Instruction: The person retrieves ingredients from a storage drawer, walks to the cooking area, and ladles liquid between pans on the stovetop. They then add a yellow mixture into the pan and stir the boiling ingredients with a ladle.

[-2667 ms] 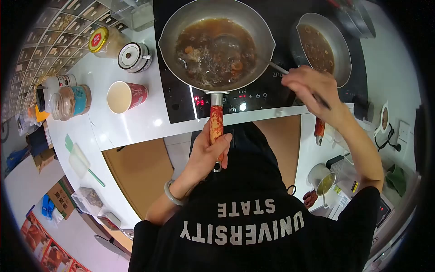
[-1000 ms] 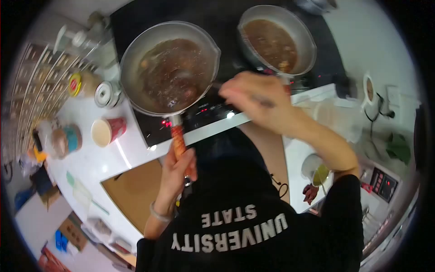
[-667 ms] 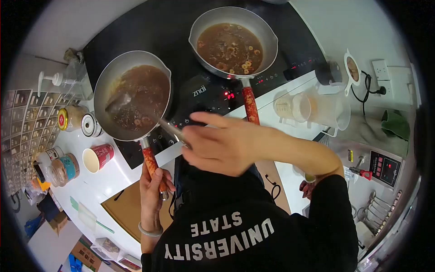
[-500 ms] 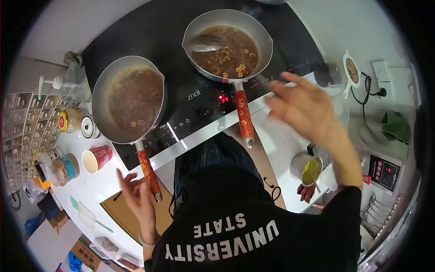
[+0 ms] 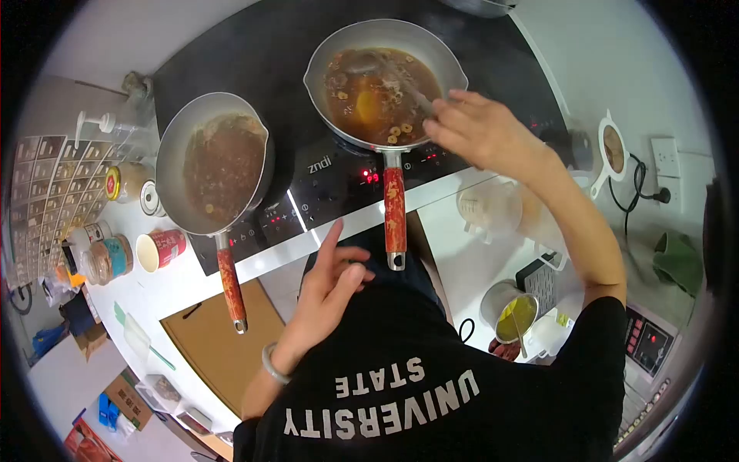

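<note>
My right hand (image 5: pixel 485 131) is closed round the handle of a ladle (image 5: pixel 412 91), above the right rim of the right saucepan (image 5: pixel 443 58). The ladle's bowl is in brown broth with small pale rings and a yellow patch. That pan's red patterned handle (image 5: pixel 394 204) points towards me, untouched. Near it, in front of my body, my left hand (image 5: pixel 327 289) holds nothing, its index finger stretched out and the others loosely bent. The left saucepan (image 5: pixel 171 165) holds brown broth too; its red handle (image 5: pixel 230 285) sticks out over the counter edge.
Both pans stand on a black hob (image 5: pixel 296 100). Left are jars (image 5: pixel 108 258), a red paper cup (image 5: pixel 163 249) and a pump bottle (image 5: pixel 127 127). On the right are a clear jug (image 5: pixel 485 206), a metal pot of yellow contents (image 5: pixel 514 317) and a small strainer (image 5: pixel 613 150).
My right hand has moved left to the right pan and now grips the ladle. My left hand has moved right, away from the left pan's handle. The yellow patch has appeared in the broth.
</note>
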Demonstrator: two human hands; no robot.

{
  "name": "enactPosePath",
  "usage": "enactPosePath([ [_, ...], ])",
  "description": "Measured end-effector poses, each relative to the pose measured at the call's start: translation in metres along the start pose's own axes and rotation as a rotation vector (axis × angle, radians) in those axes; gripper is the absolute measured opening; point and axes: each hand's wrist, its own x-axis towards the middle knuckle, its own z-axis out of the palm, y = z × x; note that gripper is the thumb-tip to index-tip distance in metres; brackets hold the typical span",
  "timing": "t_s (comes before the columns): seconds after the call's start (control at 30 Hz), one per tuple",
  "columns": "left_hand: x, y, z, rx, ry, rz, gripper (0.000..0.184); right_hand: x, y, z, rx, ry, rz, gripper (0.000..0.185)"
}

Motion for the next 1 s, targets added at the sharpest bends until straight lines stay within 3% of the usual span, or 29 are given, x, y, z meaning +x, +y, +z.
enactPosePath([
  [0.17,0.048,-0.006,0.028,-0.136,0.018,-0.132,0.074,0.002,0.037,0.01,-0.01,-0.077,-0.007,0.038],
  [0.2,0.052,-0.001,0.034,-0.24,0.02,-0.19,0.071,-0.002,0.038,0.006,-0.074,-0.097,-0.064,0.034],
  [0.3,0.06,-0.005,0.041,-0.284,-0.066,-0.217,0.064,-0.025,0.031,-0.015,0.022,-0.26,0.014,0.028],
  [0.33,0.062,-0.011,0.044,-0.281,-0.05,-0.19,0.053,-0.028,0.026,-0.027,0.053,-0.267,0.033,0.026],
  [0.4,0.063,-0.013,0.044,-0.269,-0.066,-0.191,0.049,-0.032,0.015,-0.051,0.115,-0.276,0.074,0.023],
  [0.5,0.062,-0.01,0.044,-0.252,-0.069,-0.206,0.044,-0.03,0.011,-0.07,0.446,-0.261,0.308,0.015],
  [0.6,0.061,-0.009,0.046,-0.23,-0.066,-0.21,0.041,-0.023,0.001,-0.048,1.166,0.091,0.959,0.018],
  [0.73,0.06,-0.009,0.048,-0.226,-0.058,-0.21,0.042,-0.021,0.003,0.002,1.59,0.363,1.341,0.031],
  [0.83,0.06,-0.009,0.048,-0.234,-0.061,-0.197,0.043,-0.017,-0.004,0.011,1.494,0.514,1.241,0.03],
  [0.93,0.059,-0.009,0.048,-0.233,-0.053,-0.192,0.044,-0.014,0.0,-0.006,1.242,0.517,0.92,0.019],
  [1.0,0.059,-0.009,0.048,-0.23,-0.053,-0.184,0.045,-0.014,0.01,-0.019,0.906,0.385,0.693,0.015],
])
